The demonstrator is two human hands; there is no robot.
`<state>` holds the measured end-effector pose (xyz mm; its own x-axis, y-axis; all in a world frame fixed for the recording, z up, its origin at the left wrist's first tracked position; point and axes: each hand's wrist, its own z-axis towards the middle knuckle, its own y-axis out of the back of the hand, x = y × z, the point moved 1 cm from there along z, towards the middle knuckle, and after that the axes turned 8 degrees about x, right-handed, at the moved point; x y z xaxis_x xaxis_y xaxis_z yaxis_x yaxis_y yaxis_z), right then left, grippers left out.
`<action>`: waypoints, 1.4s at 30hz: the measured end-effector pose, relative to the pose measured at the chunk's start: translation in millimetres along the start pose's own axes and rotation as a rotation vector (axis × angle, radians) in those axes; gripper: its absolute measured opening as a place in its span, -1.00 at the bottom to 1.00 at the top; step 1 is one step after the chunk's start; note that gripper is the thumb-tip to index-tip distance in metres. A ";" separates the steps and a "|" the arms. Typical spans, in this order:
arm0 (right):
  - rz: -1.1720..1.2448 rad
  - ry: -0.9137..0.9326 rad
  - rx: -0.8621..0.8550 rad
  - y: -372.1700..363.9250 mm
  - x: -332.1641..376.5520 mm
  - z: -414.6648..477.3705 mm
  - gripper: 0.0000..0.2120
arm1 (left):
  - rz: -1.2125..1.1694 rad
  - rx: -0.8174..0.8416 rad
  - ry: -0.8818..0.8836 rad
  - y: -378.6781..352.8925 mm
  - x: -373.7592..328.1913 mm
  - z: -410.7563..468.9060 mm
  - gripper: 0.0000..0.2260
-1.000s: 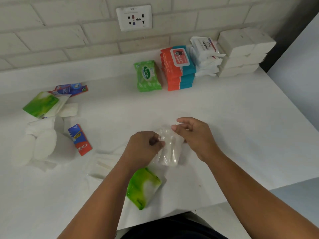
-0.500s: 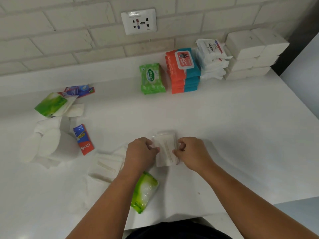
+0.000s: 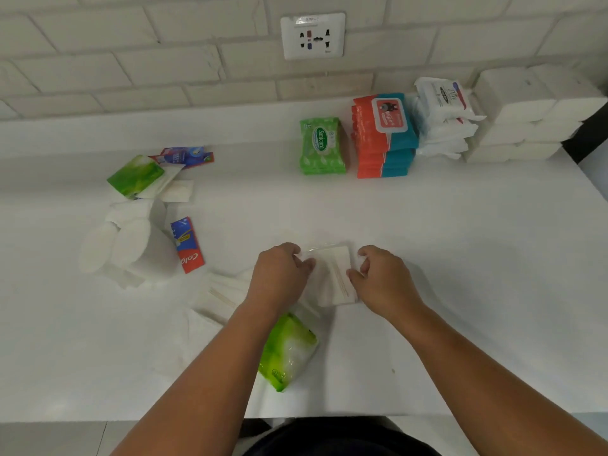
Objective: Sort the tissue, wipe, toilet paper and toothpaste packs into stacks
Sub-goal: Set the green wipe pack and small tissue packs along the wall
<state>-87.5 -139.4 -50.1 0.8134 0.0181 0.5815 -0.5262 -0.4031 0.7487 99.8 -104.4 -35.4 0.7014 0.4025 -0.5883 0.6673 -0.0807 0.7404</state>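
Tissue pack in clear plastic wrap, small, flat and white (image 3: 335,278), lies on the white table (image 3: 460,258), pinched at its left edge by the left hand (image 3: 279,274) and at its right edge by the right hand (image 3: 383,278), each grip clenched on it. Behind the pack stand a green wipe pack reading "Sanicare" (image 3: 322,145), an orange-and-teal stack labelled "Wipes" (image 3: 383,136), white wipe packs (image 3: 442,116) whose print is too small to read, and plain white tissue bricks (image 3: 526,116). Left of the pack lies a red-and-blue toothpaste box showing "Colg" (image 3: 187,245) beside white toilet paper rolls (image 3: 131,248). Just nearer the person than the pack lies a green-and-white tissue packet (image 3: 289,350).
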 end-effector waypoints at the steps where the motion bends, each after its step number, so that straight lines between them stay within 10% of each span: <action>1: -0.046 0.032 -0.040 0.3 4.9 -2.4 -0.60 | 0.003 -0.030 -0.043 11.7 3.0 -1.9 -0.69; 11: -0.154 0.440 0.193 -68.1 105.2 -15.3 -0.60 | 0.328 0.317 -0.140 105.3 101.2 -9.1 -0.69; 23: -0.377 0.151 0.256 -112.6 152.0 -2.3 -0.37 | 0.611 0.291 -0.265 109.5 132.2 7.9 -0.30; 32: 0.298 0.065 0.093 -87.3 148.0 -3.0 -0.94 | 0.398 0.267 -0.370 122.0 126.6 16.8 -0.72; 36: 0.798 -0.002 -0.010 -69.5 139.4 -7.1 -0.92 | -0.004 0.330 -0.290 128.2 107.3 15.1 -0.81; 42: 0.905 0.005 -0.120 -38.6 98.7 -18.5 -0.91 | -0.245 0.317 -0.254 99.8 63.3 1.3 -0.79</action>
<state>8.5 -105.1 -15.7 0.0764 -0.2548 0.9640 -0.9854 -0.1671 0.0339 211.1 -88.2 0.8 0.5261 0.2120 -0.8235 0.8369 -0.3009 0.4572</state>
